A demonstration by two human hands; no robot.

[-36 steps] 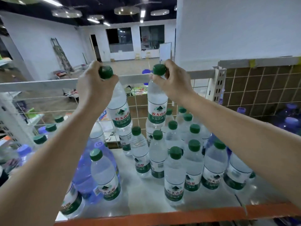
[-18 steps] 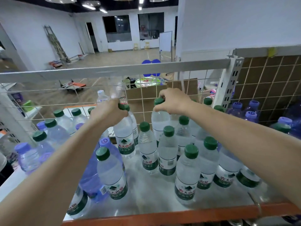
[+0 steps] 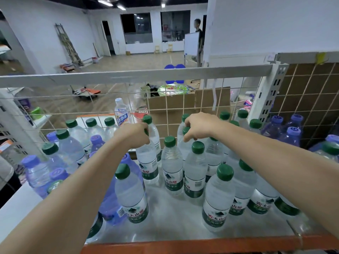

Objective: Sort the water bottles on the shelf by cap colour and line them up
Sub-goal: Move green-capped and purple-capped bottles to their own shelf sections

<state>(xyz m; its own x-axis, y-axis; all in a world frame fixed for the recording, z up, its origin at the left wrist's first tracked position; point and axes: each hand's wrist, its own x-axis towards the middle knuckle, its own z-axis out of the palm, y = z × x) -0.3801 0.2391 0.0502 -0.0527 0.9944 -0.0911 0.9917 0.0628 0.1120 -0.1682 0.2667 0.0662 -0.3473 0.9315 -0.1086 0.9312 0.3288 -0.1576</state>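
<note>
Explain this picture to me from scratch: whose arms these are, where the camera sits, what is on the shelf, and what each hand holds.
There is no machine here. A person wears one wide-angle camera on the head, so you see their own arms reaching forward. The left hand grips the top of a green-capped bottle; the right hand pinches the cap of another green-capped bottle. Both bottles stand on the shelf among many more green-capped ones. Purple-capped bottles cluster at the far right and also at the left. A wire grid backs the shelf, and behind it lies a large room where another person stands.
</note>
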